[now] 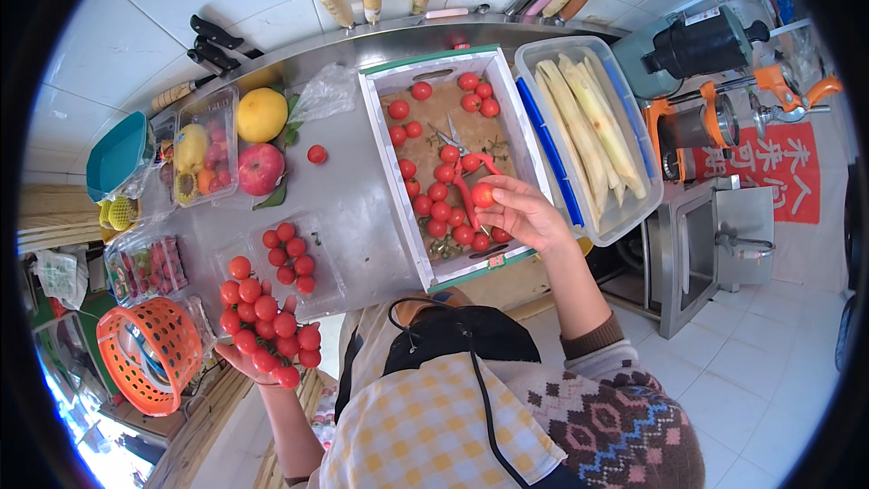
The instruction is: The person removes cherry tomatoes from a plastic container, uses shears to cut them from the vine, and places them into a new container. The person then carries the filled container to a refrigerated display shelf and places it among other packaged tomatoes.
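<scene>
On my left hand (246, 361) rests a large bunch of cherry tomatoes (266, 326), above the left front edge of the steel counter. My right hand (528, 212) pinches a single cherry tomato (483, 195) over a white cardboard box (399, 217). Inside that box lie loose cherry tomatoes (440, 210), bits of green stem and red-handled scissors (464, 193) with the blades apart. Beyond the held bunch, a clear plastic tray (330, 270) contains more cherry tomatoes (286, 257). One lone tomato (317, 154) sits on the counter (360, 204).
A plastic bin of peeled sugarcane-like stalks (590, 129) adjoins the box. Left are a red apple (261, 170), a yellow citrus fruit (263, 115), a clear fruit box (206, 149) and an orange basket (146, 356). Knives (216, 44) stand along the wall; a juicer (706, 41) is at right.
</scene>
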The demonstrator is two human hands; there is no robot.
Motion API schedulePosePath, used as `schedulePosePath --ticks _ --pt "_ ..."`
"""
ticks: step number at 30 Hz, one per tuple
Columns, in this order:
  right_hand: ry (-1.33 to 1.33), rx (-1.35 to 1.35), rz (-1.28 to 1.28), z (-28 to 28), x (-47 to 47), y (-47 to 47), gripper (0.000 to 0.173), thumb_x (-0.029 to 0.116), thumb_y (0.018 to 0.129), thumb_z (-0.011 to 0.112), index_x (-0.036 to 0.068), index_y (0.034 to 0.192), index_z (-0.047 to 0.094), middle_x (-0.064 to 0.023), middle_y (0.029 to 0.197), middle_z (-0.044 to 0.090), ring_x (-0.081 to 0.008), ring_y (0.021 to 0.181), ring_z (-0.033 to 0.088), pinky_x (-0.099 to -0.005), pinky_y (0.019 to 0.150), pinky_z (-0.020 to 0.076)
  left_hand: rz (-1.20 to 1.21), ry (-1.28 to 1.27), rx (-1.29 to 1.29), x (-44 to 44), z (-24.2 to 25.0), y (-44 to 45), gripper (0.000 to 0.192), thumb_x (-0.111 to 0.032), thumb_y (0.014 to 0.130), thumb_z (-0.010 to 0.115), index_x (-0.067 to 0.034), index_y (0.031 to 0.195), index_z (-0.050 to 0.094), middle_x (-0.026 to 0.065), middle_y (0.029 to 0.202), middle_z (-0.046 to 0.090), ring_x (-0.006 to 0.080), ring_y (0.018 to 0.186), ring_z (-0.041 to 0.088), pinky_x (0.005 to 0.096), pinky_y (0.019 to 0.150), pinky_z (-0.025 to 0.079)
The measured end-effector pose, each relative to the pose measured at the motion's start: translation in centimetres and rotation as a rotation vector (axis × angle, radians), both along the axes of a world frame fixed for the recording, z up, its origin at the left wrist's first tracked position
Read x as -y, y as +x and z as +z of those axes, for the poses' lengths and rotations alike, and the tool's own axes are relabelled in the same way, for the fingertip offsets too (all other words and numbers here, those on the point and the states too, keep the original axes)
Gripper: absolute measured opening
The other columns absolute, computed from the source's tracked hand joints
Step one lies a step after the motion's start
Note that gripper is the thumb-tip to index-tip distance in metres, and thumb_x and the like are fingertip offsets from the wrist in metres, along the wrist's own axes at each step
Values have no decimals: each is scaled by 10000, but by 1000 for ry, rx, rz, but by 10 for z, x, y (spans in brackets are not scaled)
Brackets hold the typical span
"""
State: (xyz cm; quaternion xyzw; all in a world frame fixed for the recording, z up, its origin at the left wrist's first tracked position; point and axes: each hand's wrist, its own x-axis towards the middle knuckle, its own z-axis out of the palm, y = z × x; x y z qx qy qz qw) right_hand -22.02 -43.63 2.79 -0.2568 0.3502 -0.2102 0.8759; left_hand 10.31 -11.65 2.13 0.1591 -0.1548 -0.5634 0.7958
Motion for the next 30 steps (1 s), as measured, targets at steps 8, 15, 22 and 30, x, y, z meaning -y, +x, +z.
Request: schedulePosePath --ticks 8,15,22,30 --pt "-542 -474 225 0 9 41 197 176 845 699 32 958 627 -84 1000 601 -216 876 587 -348 785 504 20 122 26 3 -1 -3 1002 -726 842 465 -115 1544 95 149 1588 172 387 1440 222 575 1180 175" --pt "-1649 -1132 471 -24 -13 116 195 190 749 744 29 845 690 -95 888 570 -299 1003 558 -397 844 482 -25 101 82 18 8 -7 999 -705 858 471 -104 1547 69 165 1600 113 371 1454 190 553 1189 150" --pt "-799 -576 190 -9 18 70 215 208 854 703 19 954 680 -43 965 645 -168 863 611 -293 710 493 103 209 103 4 1 -6 994 -708 858 468 -105 1547 81 156 1601 120 386 1447 201 552 1190 144" --pt "-411 -490 192 -16 38 -10 259 142 888 673 19 1102 593 -42 919 644 -104 752 593 -231 625 461 96 121 86 10 5 -10 991 -689 860 477 -80 1541 94 168 1589 158 329 1453 218 550 1190 164"
